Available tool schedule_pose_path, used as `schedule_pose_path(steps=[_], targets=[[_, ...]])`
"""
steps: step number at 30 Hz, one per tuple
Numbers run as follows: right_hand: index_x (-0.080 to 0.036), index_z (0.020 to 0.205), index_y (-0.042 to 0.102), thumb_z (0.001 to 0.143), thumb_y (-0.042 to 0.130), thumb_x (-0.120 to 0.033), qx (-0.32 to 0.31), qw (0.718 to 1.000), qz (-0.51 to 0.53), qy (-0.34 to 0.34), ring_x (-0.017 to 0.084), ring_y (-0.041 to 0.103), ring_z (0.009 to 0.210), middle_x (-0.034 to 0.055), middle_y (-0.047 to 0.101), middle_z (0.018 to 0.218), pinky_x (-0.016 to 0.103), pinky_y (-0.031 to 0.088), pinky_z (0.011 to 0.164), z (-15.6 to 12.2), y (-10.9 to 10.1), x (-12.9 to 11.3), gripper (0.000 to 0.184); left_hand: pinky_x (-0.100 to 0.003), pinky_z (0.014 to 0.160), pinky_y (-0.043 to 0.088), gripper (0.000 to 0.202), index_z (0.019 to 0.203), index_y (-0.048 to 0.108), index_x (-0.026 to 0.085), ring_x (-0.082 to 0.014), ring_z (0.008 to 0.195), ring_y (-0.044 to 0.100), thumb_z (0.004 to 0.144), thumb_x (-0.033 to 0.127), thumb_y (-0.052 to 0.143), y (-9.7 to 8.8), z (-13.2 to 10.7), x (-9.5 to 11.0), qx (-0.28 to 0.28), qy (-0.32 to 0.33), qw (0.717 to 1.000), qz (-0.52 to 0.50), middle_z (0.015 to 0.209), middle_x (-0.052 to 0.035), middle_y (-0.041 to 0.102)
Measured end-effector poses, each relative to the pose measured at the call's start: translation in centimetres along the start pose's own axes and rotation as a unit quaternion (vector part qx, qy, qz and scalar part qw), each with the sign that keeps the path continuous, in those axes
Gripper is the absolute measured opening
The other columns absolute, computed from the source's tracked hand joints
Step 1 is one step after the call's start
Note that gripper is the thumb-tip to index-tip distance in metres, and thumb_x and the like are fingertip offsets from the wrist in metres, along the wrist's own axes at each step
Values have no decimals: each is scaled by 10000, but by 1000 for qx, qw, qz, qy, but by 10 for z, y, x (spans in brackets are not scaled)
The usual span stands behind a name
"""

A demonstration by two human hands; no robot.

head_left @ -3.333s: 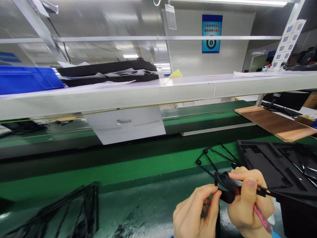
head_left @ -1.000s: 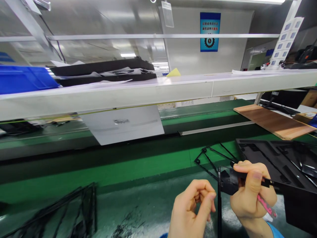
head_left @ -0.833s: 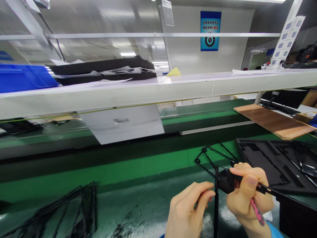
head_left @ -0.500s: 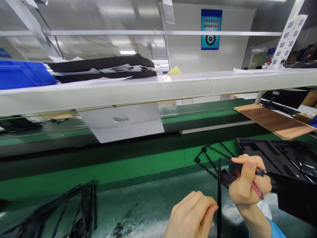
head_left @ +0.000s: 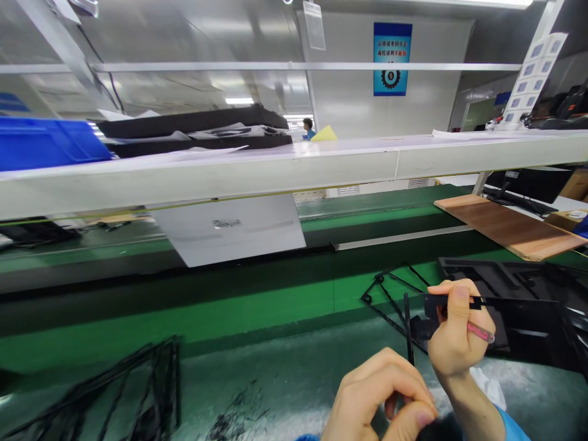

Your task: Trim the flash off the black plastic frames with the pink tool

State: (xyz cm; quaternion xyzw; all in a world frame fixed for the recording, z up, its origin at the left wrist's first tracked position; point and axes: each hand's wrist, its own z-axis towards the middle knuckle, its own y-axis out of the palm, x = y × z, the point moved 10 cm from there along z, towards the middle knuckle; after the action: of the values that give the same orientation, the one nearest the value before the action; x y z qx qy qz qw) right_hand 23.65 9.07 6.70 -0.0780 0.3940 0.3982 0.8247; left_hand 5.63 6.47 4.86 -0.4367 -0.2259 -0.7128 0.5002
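My right hand (head_left: 457,334) is closed on the edge of a black foam tray (head_left: 519,306) and also holds a pink tool (head_left: 480,332) against its palm. My left hand (head_left: 383,395) is low in the view, fingers pinched on a thin black strip (head_left: 407,324) that stands upright beside the right hand. The tray has cut-out recesses and stretches to the right edge of the view. A thin black frame cut-out (head_left: 390,291) lies on the green belt just behind the hands.
A green conveyor belt (head_left: 206,312) runs left to right. Black strip scraps (head_left: 114,392) pile at the lower left. A white shelf (head_left: 275,168) overhead carries a blue bin (head_left: 46,144) and black foam sheets (head_left: 193,131). A wooden board (head_left: 509,226) lies at the right. A person stands far off.
My left hand has dropped lower and drawn the thin black strip away from the tray's edge. My right hand has lifted the tray's corner slightly and kept its hold.
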Motion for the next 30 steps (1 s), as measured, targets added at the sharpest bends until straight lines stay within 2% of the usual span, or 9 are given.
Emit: schedule_pose_path(steps=[4,7,10,16,18,20,24,27,30], targets=[[-181,817,740,1178,534,-497,27,999,9,-14,136,553,574,22,668,760,320,369,536,3,-6,-7,522,-227,557,399,505,836,785,167,-96,610,540,998,644,764,-2,-6,-25,53,-116,988,-92,823,-61,690],[-176,778,746,1169,562,-460,67,996,-7,-57,154,601,584,36,676,740,322,388,529,2,-14,-23,518,-210,482,347,503,857,775,167,-59,535,463,1010,645,739,-16,-8,-38,114,-166,977,-66,879,-45,683],[-182,764,740,1165,573,-431,96,988,-23,-121,178,639,602,33,657,695,331,418,537,-4,-19,-40,501,-211,483,372,339,903,815,200,-76,550,509,1082,455,682,-29,-5,-36,147,-132,978,69,958,-55,749],[-198,848,734,1176,546,-405,42,991,-8,-123,219,691,687,48,692,770,377,499,636,-9,-12,-32,431,-236,495,365,219,940,786,227,-107,535,528,1085,247,623,-13,-2,-36,74,-47,972,218,750,8,680],[-195,929,754,1185,506,-421,-12,995,-8,-103,208,678,704,53,707,838,353,482,622,-6,-1,-26,421,-247,503,347,218,894,743,222,-115,560,527,1074,243,620,-14,-1,-36,76,-46,967,240,734,15,634],[-196,1033,754,1184,491,-439,-133,989,2,-65,170,613,639,26,683,834,315,440,576,-4,26,-19,388,-250,513,340,212,879,701,220,-115,570,511,1070,239,610,-20,0,-34,97,-54,963,247,728,27,590],[-199,893,687,1186,487,-420,-379,925,22,20,121,519,574,-36,570,700,274,392,568,-22,76,-10,418,-240,586,405,185,942,699,228,-119,616,513,1094,235,593,-37,2,-30,145,-64,955,251,788,34,594],[-202,809,627,1181,497,-403,-415,909,22,34,114,535,606,-40,564,688,259,389,586,-28,83,-11,442,-241,631,441,177,967,718,233,-125,659,552,1104,230,606,-43,3,-27,144,-52,953,263,834,24,632],[-205,818,619,1173,521,-381,-391,920,21,21,110,522,610,-42,565,705,255,382,591,-25,78,-13,409,-234,653,486,152,990,737,232,-129,682,596,1098,211,633,-44,2,-20,134,-23,954,268,878,6,682]])
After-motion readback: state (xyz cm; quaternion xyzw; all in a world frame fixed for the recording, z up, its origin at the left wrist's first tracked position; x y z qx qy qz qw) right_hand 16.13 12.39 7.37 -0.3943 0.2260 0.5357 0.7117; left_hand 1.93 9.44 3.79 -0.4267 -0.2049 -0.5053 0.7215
